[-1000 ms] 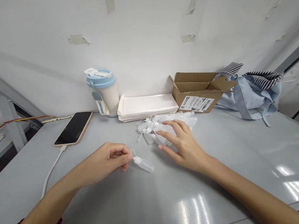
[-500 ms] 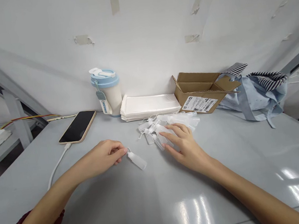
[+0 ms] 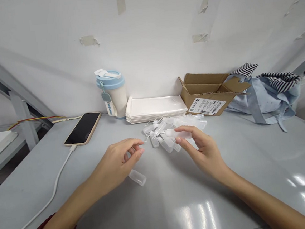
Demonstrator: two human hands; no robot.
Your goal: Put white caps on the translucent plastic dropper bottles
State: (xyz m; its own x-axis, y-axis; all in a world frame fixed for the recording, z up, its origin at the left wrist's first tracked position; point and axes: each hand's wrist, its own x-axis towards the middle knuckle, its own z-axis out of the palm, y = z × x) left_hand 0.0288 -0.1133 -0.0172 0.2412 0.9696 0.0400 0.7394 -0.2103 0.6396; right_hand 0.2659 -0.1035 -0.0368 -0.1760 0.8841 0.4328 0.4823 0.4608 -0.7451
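Observation:
My right hand (image 3: 198, 142) pinches a small translucent plastic bottle (image 3: 183, 134) by its body, between thumb and index finger, just above a pile of like bottles (image 3: 166, 143). Its narrow end faces left, and a thin pale cord (image 3: 147, 138) reaches toward my left fingertips. My left hand (image 3: 123, 158) has its index finger and thumb held close together beside that cord, the other fingers curled. A second small bottle (image 3: 138, 177) shows below the left hand; its neck and cord are hidden behind the hand, apparently held by the curled fingers.
Behind the pile lies a stack of white flat sheets (image 3: 157, 107). An open cardboard box (image 3: 206, 91) and a light blue cloth bag (image 3: 266, 96) stand at the right. A lidded cup (image 3: 118, 99) and a phone (image 3: 83, 129) with a white cable (image 3: 56, 185) are at the left.
My right hand has taken a bottle from the pile and raised it slightly. My left hand has moved right and up, toward the cord. The other bottle now sits lower, partly behind the left hand.

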